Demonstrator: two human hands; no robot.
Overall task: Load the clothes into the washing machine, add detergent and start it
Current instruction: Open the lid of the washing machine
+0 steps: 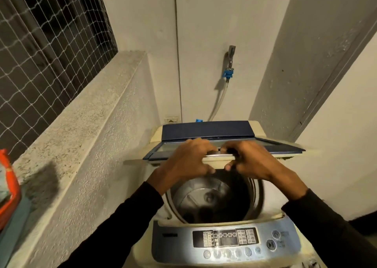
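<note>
Washing machine control panel (pixel 226 240) labels blurred; no text readable.

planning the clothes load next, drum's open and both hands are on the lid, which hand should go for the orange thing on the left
Left. Both the left hand and the right hand grip the lid, but the orange thing sits at the far left edge, on the left hand's side. The right could hold the lid.

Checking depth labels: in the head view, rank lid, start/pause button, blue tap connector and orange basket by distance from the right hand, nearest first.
1. Lid: gripped by the right hand at its front edge.
2. Start/pause button: below, on the panel's right side.
3. Blue tap connector: up on the back wall.
4. Orange basket: far left edge of the view.
</note>
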